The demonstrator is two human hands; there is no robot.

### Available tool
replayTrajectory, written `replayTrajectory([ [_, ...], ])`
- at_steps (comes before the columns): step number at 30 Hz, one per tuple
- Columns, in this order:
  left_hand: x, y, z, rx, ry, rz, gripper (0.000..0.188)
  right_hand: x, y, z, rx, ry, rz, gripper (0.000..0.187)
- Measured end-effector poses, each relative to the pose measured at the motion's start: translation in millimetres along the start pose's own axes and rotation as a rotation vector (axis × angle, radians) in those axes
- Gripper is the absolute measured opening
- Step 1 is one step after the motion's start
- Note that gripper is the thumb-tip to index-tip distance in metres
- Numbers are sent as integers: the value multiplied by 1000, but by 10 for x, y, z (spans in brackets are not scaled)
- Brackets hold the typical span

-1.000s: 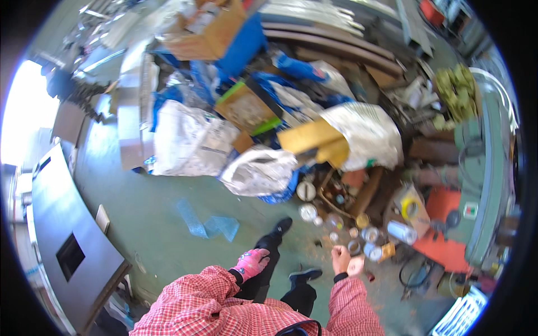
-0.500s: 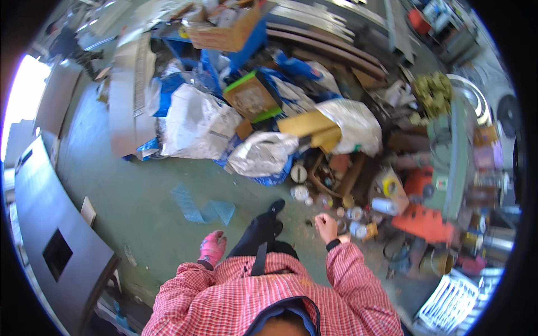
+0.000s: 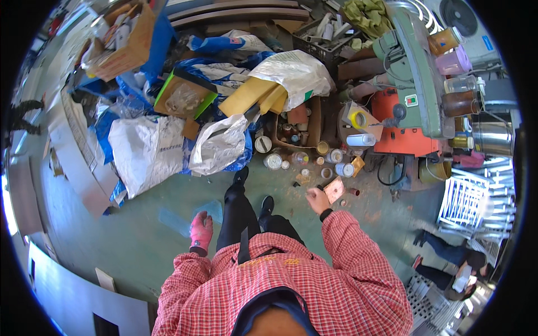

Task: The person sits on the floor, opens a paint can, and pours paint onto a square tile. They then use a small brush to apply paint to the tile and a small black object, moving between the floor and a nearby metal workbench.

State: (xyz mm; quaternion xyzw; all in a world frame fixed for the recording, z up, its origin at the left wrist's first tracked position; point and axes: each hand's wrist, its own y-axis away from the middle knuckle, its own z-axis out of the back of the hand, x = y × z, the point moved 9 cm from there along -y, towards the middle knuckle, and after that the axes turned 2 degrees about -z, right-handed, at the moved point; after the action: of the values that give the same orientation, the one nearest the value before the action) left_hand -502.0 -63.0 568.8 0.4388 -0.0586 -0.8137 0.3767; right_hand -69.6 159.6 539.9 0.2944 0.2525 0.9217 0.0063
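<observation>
My left hand (image 3: 201,229), in a pink glove, hangs over the floor with its fingers loosely bent and nothing visible in them. Beside it, blue translucent strips (image 3: 208,210) lie on the green floor. My bare right hand (image 3: 318,199) is closed, fingers curled inward; whether they hold anything is hidden. Close to its fingertips is a flat reddish piece (image 3: 334,190), apparently on the floor. Several jars and tins stand beyond, among them a round-lidded tin (image 3: 273,162) and a white-lidded jar (image 3: 344,169).
White sacks (image 3: 147,151) and an open cardboard box (image 3: 297,126) lie ahead. A green and orange machine (image 3: 412,101) stands at the right. White metal racks (image 3: 465,199) are behind it, with another person (image 3: 457,263) nearby. A large panel (image 3: 84,297) fills the lower left.
My view has swung rightward, so the sacks and jars sit further left. My feet have shifted in a step. The reddish piece now shows fully beside my right hand, and another person appears at the right.
</observation>
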Motion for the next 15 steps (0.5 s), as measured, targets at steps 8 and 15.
replayTrajectory([
  [8, -803, -935, -326, 286, -160, -104, 31, 1355, -1330, -472, -63, -26, 151, 46],
  [15, -1001, -1152, -860, 431, -264, -175, 32, 1382, -2151, -514, -70, -156, 93, 62],
])
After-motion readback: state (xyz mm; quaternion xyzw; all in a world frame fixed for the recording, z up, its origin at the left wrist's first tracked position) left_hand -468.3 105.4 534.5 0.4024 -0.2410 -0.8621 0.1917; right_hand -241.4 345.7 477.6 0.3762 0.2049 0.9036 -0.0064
